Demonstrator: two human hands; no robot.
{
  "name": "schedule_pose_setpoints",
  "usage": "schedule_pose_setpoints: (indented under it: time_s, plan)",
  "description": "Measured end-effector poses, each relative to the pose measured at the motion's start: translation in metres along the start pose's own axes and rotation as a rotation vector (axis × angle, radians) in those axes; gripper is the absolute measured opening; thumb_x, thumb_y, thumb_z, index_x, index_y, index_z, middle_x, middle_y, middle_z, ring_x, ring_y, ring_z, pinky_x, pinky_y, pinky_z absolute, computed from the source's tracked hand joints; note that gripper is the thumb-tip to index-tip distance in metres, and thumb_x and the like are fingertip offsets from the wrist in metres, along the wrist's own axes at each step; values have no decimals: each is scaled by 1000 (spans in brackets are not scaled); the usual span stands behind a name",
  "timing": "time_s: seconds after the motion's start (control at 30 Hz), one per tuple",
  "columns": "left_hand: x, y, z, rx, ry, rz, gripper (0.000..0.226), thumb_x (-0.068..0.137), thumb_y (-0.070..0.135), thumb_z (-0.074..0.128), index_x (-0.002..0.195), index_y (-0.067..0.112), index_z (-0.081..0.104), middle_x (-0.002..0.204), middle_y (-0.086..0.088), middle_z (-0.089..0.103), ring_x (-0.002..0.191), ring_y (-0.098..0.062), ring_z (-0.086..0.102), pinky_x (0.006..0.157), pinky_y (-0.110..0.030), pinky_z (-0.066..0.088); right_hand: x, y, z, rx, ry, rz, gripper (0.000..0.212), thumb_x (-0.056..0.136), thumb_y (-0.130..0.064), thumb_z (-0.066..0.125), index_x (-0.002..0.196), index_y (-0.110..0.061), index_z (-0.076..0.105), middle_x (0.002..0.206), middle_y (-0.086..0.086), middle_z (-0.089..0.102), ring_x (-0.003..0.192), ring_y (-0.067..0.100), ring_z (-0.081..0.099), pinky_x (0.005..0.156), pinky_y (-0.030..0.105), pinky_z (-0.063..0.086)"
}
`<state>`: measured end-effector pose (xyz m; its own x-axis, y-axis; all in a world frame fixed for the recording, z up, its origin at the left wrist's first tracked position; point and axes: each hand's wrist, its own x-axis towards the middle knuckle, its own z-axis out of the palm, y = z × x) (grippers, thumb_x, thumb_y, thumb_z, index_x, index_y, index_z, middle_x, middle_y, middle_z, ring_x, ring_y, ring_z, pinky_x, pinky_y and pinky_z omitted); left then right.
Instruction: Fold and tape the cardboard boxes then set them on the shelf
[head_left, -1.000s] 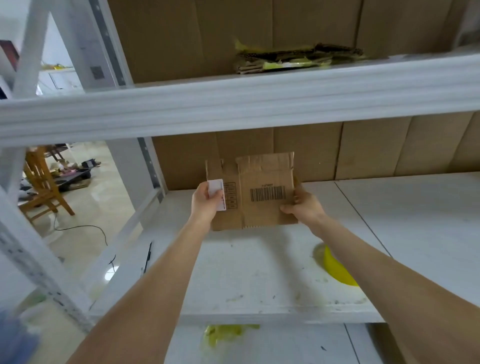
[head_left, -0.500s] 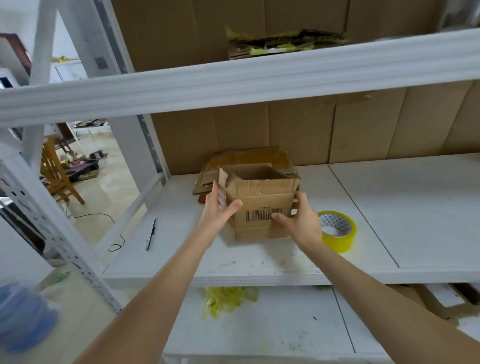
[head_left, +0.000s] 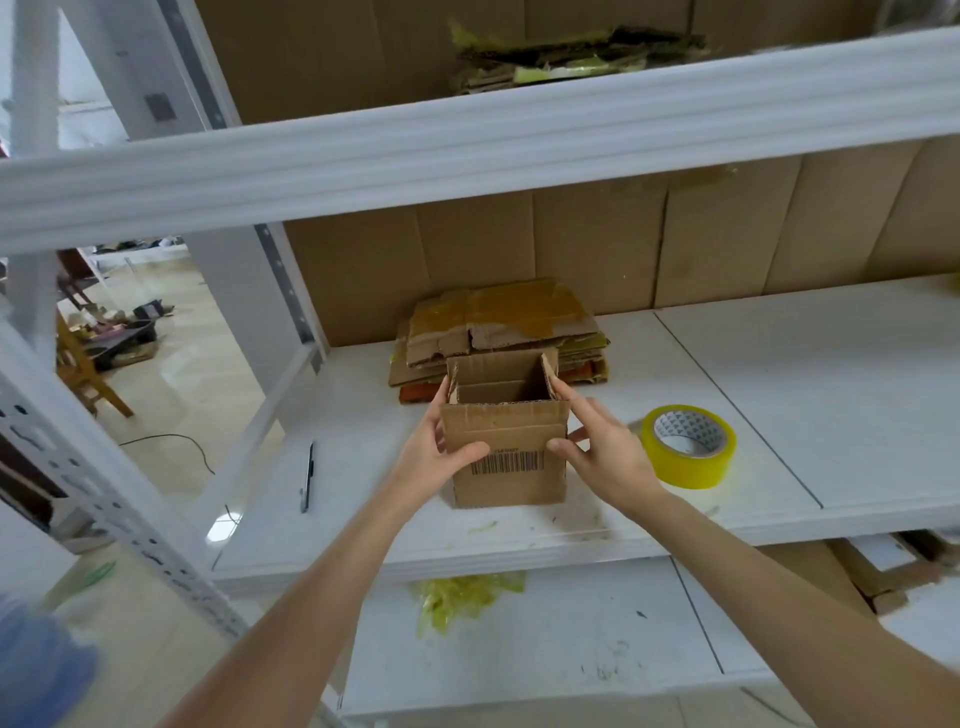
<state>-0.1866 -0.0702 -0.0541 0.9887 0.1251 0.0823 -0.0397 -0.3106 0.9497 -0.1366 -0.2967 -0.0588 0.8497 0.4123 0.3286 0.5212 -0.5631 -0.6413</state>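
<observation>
Now one cardboard box (head_left: 506, 470) stands upright on the middle shelf board (head_left: 779, 395), caught between two bare hands. Its top is open, its flaps point up, and a barcode shows on the near face.

The left hand (head_left: 428, 452) grips the box's left edge, with the thumb laid across the near face and the fingers wrapped round the side. The right hand (head_left: 605, 454) holds the right edge: the thumb presses beside the barcode and the forefinger reaches up along the right flap. Both grips are as wide as the box itself.

Directly behind the grip, touching or almost touching the box's far side, lies one stack of flattened cardboard (head_left: 498, 332), streaked with yellow tape. Just right of the right hand sits one roll of yellow tape (head_left: 688, 449), lying flat with its core facing up. Well to the left of the left hand lies one dark pen (head_left: 308, 475).

Above the grip, a white shelf beam (head_left: 467, 150) crosses the view, and a second pile of flattened cardboard (head_left: 571, 57) lies on the board over it. Below the grip, on the lower board, is one wad of crumpled yellow film (head_left: 467, 597), partly hidden by the middle board's edge. Far left, on the floor beyond the rack, stands one wooden chair (head_left: 88, 374).
</observation>
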Motion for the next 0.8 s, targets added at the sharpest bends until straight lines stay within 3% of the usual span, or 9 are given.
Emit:
schedule_pose_setpoints:
  time_s: [0.13,0.23,0.33,0.43,0.53,0.6,0.63,0.73,0.8]
  plan:
    - [-6,-1,1,50,151,148,73,85,21,69,136,53,26,148,10,38,133,-12,41,108,-39,40,6,-1,-5,-81,-68,0,58,95,-34,57,147,-39,30,137,-10,45,90,7,59,78,32,55]
    - [-4,1,0,182,163,256,50,88,25,65,131,42,47,150,19,32,135,-6,35,109,-41,38,10,1,-9,-123,-110,-14,42,95,-33,56,136,-29,48,135,-9,46,89,11,60,80,33,52]
    - [0,-2,-3,259,138,260,27,90,25,63,116,31,61,140,23,42,126,-1,43,106,-33,41,10,0,-11,-77,-123,-15,35,97,-33,52,132,-27,54,132,-8,47,91,12,58,83,34,51]
    - [1,-2,-7,303,158,234,19,93,25,59,108,20,69,127,24,52,116,-1,50,95,-18,42,12,-4,-12,29,-135,16,32,100,-37,42,124,-25,61,136,-6,44,109,15,53,94,40,46]
    - [1,4,-4,152,193,192,16,97,27,52,97,28,67,103,26,61,102,-5,59,74,-1,40,17,-11,-12,192,-110,121,35,100,-39,42,121,-24,65,141,-6,43,118,16,49,96,43,47]
    - [2,4,-2,143,233,187,12,95,27,55,98,34,64,100,24,61,102,-6,59,72,-3,41,20,-16,-10,279,-46,199,32,98,-40,48,117,-22,66,132,-6,51,112,15,54,95,42,50]
    - [4,4,-2,159,260,186,17,93,26,59,107,34,61,106,22,60,104,-6,58,74,-5,42,22,-18,-9,278,-20,228,31,96,-41,52,117,-22,64,127,-7,55,107,14,58,92,42,52]
    - [15,12,-12,211,273,169,78,81,26,74,145,30,30,131,13,43,106,-4,54,82,-18,46,26,-19,-9,268,3,317,50,90,-42,61,133,-21,46,118,-9,56,99,15,61,89,44,54]
    - [28,23,-20,321,199,151,98,78,27,77,151,30,12,149,9,27,124,-10,45,99,-33,44,29,-18,-11,294,-11,332,65,89,-40,64,143,-21,35,119,-6,54,105,20,59,89,45,53]
